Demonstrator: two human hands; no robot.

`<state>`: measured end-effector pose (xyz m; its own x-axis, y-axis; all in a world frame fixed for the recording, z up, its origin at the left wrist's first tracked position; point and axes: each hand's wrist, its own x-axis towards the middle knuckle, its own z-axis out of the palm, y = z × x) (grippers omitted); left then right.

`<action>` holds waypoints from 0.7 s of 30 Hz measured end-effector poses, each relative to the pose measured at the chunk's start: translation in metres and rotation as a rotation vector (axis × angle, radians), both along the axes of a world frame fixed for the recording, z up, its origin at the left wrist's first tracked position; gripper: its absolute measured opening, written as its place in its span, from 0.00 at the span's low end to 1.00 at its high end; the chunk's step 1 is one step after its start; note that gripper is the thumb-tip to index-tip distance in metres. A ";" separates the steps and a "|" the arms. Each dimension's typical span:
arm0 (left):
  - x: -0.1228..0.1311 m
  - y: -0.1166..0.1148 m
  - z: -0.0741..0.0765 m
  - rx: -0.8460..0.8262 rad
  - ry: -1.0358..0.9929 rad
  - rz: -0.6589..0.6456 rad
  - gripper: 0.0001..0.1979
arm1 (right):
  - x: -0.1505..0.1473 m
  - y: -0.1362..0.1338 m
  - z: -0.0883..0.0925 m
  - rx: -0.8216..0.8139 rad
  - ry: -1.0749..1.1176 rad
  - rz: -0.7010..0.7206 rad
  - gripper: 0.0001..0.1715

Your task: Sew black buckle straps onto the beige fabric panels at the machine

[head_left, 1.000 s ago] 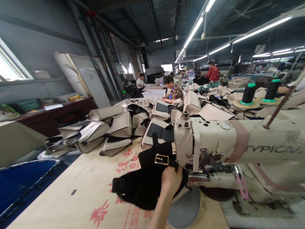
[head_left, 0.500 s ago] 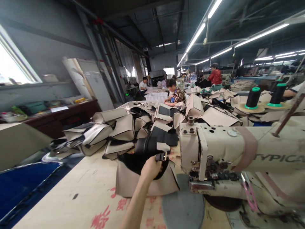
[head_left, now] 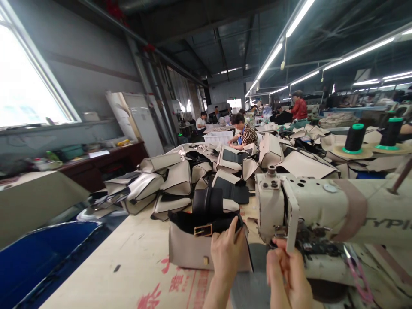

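Note:
A beige handbag with black edging and a dark inside stands on the wooden table, its mouth facing up. A gold buckle hangs at its front rim, above a small gold clasp. My left hand grips the bag's right rim, index finger stretched along it. My right hand is closed beside the head of the sewing machine, fingertips close together near the needle area. What those fingertips hold, if anything, is hidden. A wide black strap rises behind the bag's opening.
Several beige bags are piled behind the handbag. Black thread spools stand at the right, and pink-handled snips hang on the machine. A blue bin is at the left. A co-worker sits beyond the pile.
My left hand has shifted from the buckle to the bag's right rim, and the buckle now hangs at the front. My right hand has come into view by the machine. The camera view has turned left.

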<state>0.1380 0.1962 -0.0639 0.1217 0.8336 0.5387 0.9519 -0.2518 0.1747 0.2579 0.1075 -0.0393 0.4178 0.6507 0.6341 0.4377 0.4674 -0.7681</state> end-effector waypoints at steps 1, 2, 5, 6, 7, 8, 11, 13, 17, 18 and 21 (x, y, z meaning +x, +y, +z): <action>0.003 0.004 -0.002 -0.013 0.001 -0.004 0.19 | 0.007 0.003 -0.001 0.076 -0.166 -0.023 0.15; 0.006 0.008 -0.003 -0.030 0.002 -0.012 0.19 | 0.017 0.005 -0.001 0.149 -0.353 -0.030 0.12; 0.019 0.019 -0.005 -0.089 0.022 0.000 0.19 | 0.048 0.009 0.006 0.225 -0.766 0.037 0.07; 0.021 0.022 -0.004 -0.115 0.035 0.009 0.19 | 0.055 0.009 0.010 0.203 -0.832 0.056 0.11; 0.022 0.024 -0.003 -0.142 0.051 0.018 0.20 | 0.060 0.009 0.015 0.175 -0.882 0.060 0.16; 0.022 0.025 -0.001 -0.167 0.068 0.024 0.20 | 0.062 0.010 0.020 0.161 -0.929 0.058 0.19; 0.014 0.025 0.003 -0.208 0.114 0.018 0.20 | 0.059 0.012 0.032 0.137 -1.075 -0.004 0.18; 0.005 0.022 0.005 -0.188 0.157 0.002 0.20 | 0.057 0.012 0.037 0.118 -1.142 -0.047 0.16; -0.026 0.005 0.009 -0.035 0.259 -0.030 0.19 | 0.068 -0.008 0.034 0.124 -0.990 -0.039 0.11; -0.037 -0.004 0.012 0.026 0.271 -0.027 0.19 | 0.072 -0.017 0.029 0.137 -0.910 -0.057 0.10; -0.069 -0.042 0.020 0.199 0.294 -0.052 0.17 | 0.072 -0.041 0.009 0.146 -0.707 -0.131 0.14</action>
<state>0.0688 0.1541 -0.0434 0.3354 0.7045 0.6255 0.9391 -0.3032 -0.1621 0.3294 0.0660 -0.0308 -0.0548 0.5119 0.8573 0.8652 0.4530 -0.2152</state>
